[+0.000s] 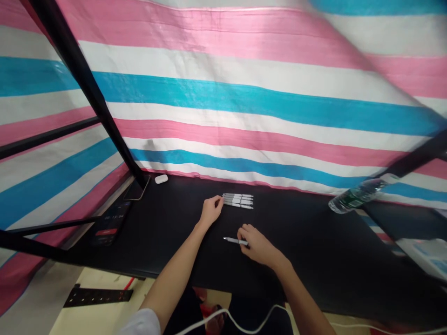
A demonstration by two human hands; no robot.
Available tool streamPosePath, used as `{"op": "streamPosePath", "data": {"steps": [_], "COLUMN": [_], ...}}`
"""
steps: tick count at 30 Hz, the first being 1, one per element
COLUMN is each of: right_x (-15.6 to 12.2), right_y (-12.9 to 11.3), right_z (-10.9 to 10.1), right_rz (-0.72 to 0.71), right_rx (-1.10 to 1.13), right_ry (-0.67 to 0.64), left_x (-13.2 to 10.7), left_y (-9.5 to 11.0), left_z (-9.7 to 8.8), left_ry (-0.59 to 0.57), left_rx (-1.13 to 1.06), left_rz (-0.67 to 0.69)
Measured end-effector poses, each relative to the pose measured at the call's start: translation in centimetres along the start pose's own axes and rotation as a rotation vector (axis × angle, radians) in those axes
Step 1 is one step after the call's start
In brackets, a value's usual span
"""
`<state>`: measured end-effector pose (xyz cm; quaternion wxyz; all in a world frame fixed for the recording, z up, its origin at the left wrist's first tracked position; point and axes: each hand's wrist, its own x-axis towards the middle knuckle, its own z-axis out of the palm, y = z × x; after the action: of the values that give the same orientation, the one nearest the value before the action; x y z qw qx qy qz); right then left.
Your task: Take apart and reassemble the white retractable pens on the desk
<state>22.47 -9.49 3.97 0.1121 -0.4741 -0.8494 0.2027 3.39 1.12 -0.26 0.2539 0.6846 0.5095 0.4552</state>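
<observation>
Several white and grey click pens [238,201] lie side by side in a row on the black tabletop [167,228]. My left hand [211,210] is at the left ends of these pens, its fingers drawn together against them; whether a pen is pinched there is hidden. Nearer to me, my right hand [256,243] has its fingers closed around one end of a single white pen [233,240]. That pen lies roughly level, its tip pointing left, low over or on the tabletop.
A white earbud case [161,179] sits at the back left, near a dark phone [138,188]. Another phone [110,225] shows a running timer. A clear plastic bottle [361,195] lies at the right. Black frame bars [101,109] and striped sheeting [244,102] enclose the table.
</observation>
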Motion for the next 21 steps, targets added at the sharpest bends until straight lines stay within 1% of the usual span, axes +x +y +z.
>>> {"op": "streamPosePath", "data": {"steps": [3, 5, 7, 8, 9, 10, 12, 14, 17, 19, 21], "right_x": [1.2, 2.5, 3.9, 4.4, 4.9, 5.3, 5.5, 5.4, 4.9, 4.8, 4.8], "right_y": [1.8, 2.9, 3.6, 3.9, 4.1, 4.2, 4.5, 4.7, 5.3, 5.7, 6.1], "right_z": [-0.9, -1.4, -1.7, -1.7, -1.5, -1.3, -0.7, -0.1, 0.5, 0.6, 0.6], "right_rz": [-0.052, -0.027, -0.003, 0.014, 0.028, 0.054, 0.114, 0.159, 0.184, 0.196, 0.225], "right_rx": [0.123, 0.23, 0.308, 0.339, 0.374, 0.41, 0.549, 0.736, 0.973, 1.085, 1.174], "right_ry": [0.06, 0.086, 0.165, 0.191, 0.188, 0.19, 0.195, 0.203, 0.242, 0.298, 0.379], "left_x": [0.0, -0.1, -0.4, -0.5, -0.6, -0.7, -0.8, -0.7, -0.5, -0.5, -0.4], "left_y": [0.4, 0.7, 1.1, 1.2, 1.3, 1.4, 1.3, 1.2, 0.9, 0.8, 0.9], "left_z": [-0.2, -0.3, -0.5, -0.6, -0.7, -0.8, -1.1, -1.3, -1.4, -1.3, -1.2], "left_ry": [-0.028, -0.098, -0.199, -0.247, -0.285, -0.315, -0.354, -0.348, -0.263, -0.217, -0.209], "left_rx": [-0.078, -0.166, -0.223, -0.239, -0.253, -0.271, -0.322, -0.343, -0.341, -0.367, -0.418], "left_rz": [-0.005, -0.026, -0.042, -0.043, -0.042, -0.04, -0.045, -0.063, -0.112, -0.153, -0.183]}}
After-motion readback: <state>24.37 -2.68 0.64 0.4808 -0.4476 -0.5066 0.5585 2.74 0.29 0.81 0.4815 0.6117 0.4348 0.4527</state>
